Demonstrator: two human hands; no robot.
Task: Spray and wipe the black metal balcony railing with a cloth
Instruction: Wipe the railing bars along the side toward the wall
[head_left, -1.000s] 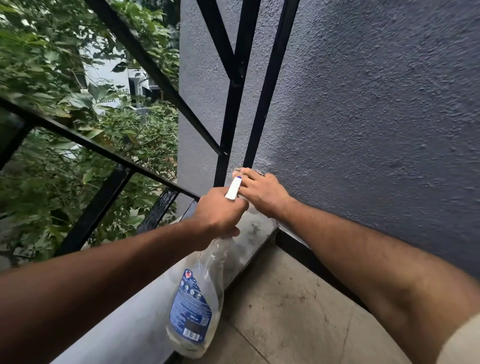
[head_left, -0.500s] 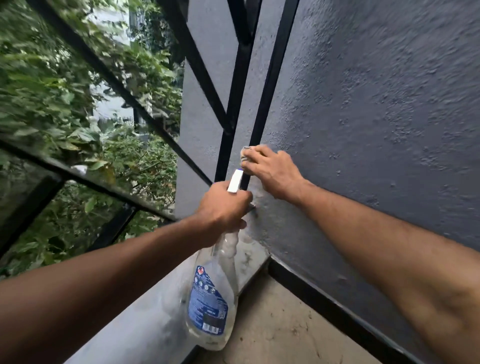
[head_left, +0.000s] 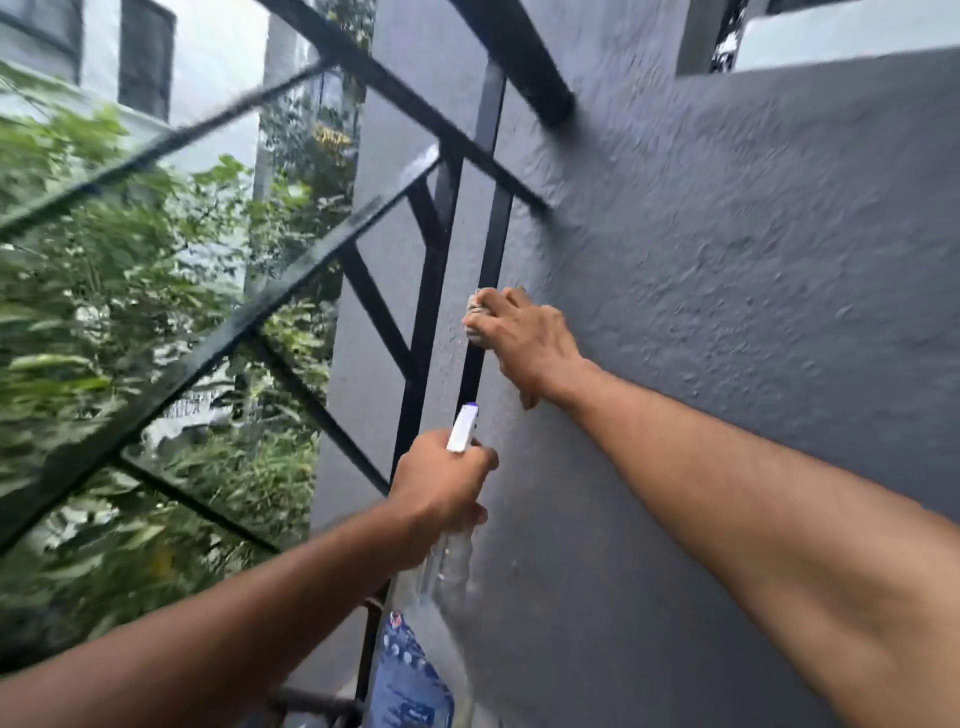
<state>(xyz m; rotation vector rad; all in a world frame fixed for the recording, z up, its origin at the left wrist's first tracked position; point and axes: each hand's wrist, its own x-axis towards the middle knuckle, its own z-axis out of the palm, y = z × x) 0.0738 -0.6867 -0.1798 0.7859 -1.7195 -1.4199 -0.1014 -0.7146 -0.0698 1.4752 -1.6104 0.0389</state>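
Two hands are working at a balcony corner, with blurred green foliage (head_left: 104, 270) filling the far left beyond the black metal railing (head_left: 432, 291), whose crossed bars are running toward the right. Low in the middle, the left hand (head_left: 441, 488) is gripping the neck of a clear spray bottle (head_left: 410, 675), its white nozzle (head_left: 462, 428) pointing up along the last upright bar (head_left: 491, 244). Higher and to the right, the right hand (head_left: 524, 345) is curling its fingers round a bunched pale cloth (head_left: 475, 309) and pressing it against that same upright. The railing is likely behaving as stiff, fixed metal, probably slick wherever spray is sitting on it, so it is needing no grip of its own. The cloth, soft and limp, is probably working best wrapped partway round the bar and pinched tight. The bottle is looking light and thin-walled, best held at the neck. Just beside the upright, a grey textured wall (head_left: 727, 270) is taking up the right side.
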